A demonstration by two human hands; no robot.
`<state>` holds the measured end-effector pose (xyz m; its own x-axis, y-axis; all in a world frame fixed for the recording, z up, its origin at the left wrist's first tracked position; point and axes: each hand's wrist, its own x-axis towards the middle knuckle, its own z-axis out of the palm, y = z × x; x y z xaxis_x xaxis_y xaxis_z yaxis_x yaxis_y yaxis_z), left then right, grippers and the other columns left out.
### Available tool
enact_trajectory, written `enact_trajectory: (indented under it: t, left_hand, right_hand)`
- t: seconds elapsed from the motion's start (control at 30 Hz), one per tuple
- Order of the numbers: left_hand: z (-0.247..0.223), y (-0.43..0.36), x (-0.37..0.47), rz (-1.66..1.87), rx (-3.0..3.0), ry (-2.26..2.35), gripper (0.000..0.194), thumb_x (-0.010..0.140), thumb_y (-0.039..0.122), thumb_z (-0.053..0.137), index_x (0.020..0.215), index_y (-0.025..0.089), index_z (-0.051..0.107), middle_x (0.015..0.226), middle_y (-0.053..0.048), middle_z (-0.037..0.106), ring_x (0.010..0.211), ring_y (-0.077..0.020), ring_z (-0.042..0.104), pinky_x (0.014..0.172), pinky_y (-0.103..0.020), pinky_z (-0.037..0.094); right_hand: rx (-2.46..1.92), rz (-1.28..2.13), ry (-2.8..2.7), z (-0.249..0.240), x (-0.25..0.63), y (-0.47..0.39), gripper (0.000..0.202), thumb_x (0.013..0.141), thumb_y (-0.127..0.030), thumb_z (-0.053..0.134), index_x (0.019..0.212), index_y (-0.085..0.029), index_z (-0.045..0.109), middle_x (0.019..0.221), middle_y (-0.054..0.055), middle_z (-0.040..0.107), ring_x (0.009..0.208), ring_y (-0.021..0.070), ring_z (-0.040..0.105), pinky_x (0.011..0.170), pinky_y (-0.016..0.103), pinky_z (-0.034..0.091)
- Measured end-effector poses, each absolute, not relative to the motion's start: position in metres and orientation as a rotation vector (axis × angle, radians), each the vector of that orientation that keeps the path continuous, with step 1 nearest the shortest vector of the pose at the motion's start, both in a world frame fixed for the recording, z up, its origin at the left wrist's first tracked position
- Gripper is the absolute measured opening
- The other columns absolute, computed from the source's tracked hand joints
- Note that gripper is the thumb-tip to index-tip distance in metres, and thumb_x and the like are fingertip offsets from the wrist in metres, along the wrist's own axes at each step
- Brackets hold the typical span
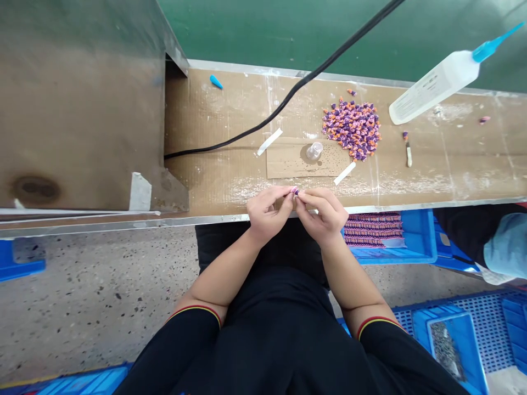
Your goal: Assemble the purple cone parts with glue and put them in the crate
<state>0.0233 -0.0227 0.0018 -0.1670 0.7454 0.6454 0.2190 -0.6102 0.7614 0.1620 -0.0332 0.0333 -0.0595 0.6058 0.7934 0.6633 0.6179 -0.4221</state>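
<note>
Gripped between the fingertips of the left hand (269, 213) and the right hand (323, 214), a small pink and purple piece (295, 191) is held at the centre of the frame, just below a flat cardboard sheet (288, 159). On that sheet a small clear cup (314, 151) is placed. To its upper right, a pile of small purple, pink and orange pieces (353, 127) is spread, and a white bottle (436, 88) is seen tilted at the upper right.
</note>
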Motion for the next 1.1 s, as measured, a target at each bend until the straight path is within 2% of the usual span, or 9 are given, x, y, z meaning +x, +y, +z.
enact_trajectory:
  t: [0.17, 0.33, 0.53, 0.73, 0.93, 1.1]
  left_hand:
    - [-0.001, -0.023, 0.025, 1.912, 1.737, 1.129, 0.014, 0.095, 0.014, 0.077, 0.106, 0.021, 0.08, 0.097, -0.002, 0.083, 0.085, -0.0147, 0.081, 0.08, -0.026, 0.067]
    - [0.0, -0.022, 0.023, 1.87, 1.822, 1.136, 0.012, 0.097, 0.016, 0.075, 0.106, 0.022, 0.08, 0.097, -0.002, 0.083, 0.086, -0.0153, 0.081, 0.079, -0.027, 0.067]
    - [0.001, -0.021, 0.022, 1.915, 1.86, 1.097, 0.018, 0.096, 0.012, 0.076, 0.11, 0.023, 0.079, 0.097, -0.001, 0.083, 0.086, -0.0145, 0.081, 0.08, -0.026, 0.067]
    - [-0.002, -0.022, 0.024, 1.952, 1.896, 1.136, 0.019, 0.093, 0.01, 0.078, 0.108, 0.022, 0.078, 0.093, 0.0, 0.082, 0.083, -0.015, 0.08, 0.079, -0.027, 0.067]
    - [-0.002, -0.023, 0.024, 1.959, 1.93, 1.144, 0.018, 0.091, 0.009, 0.077, 0.105, 0.021, 0.077, 0.09, 0.0, 0.081, 0.079, -0.0146, 0.079, 0.077, -0.026, 0.066]
    - [0.002, -0.024, 0.024, 1.965, 1.937, 1.201, 0.009, 0.094, 0.013, 0.075, 0.099, 0.021, 0.076, 0.086, 0.001, 0.08, 0.075, -0.014, 0.078, 0.073, -0.025, 0.066]
  right_hand:
    - [-0.964, -0.082, -1.715, 0.03, 0.159, -0.033, 0.021, 0.098, -0.013, 0.076, 0.11, -0.029, 0.073, 0.097, 0.002, 0.082, 0.083, 0.0176, 0.08, 0.07, 0.032, 0.07]
    - [-1.041, -0.064, -1.73, 0.026, 0.163, -0.034, 0.015, 0.099, -0.018, 0.076, 0.107, -0.031, 0.076, 0.098, 0.002, 0.083, 0.081, 0.0189, 0.081, 0.071, 0.035, 0.071]
    - [-0.943, -0.019, -1.703, 0.025, 0.165, -0.035, 0.036, 0.094, -0.01, 0.079, 0.12, -0.034, 0.076, 0.103, 0.001, 0.084, 0.084, 0.0186, 0.082, 0.074, 0.033, 0.071]
    - [-0.993, -0.034, -1.72, 0.019, 0.166, -0.038, 0.027, 0.096, -0.015, 0.078, 0.115, -0.034, 0.077, 0.102, 0.0, 0.083, 0.082, 0.0199, 0.082, 0.076, 0.036, 0.072]
    - [-0.943, -0.04, -1.685, 0.019, 0.161, -0.04, 0.037, 0.093, -0.01, 0.079, 0.121, -0.034, 0.076, 0.101, 0.0, 0.083, 0.081, 0.0185, 0.081, 0.072, 0.032, 0.071]
    - [-1.003, -0.036, -1.683, 0.013, 0.161, -0.043, 0.03, 0.095, -0.015, 0.078, 0.118, -0.035, 0.076, 0.102, 0.0, 0.083, 0.083, 0.0203, 0.082, 0.077, 0.036, 0.072]
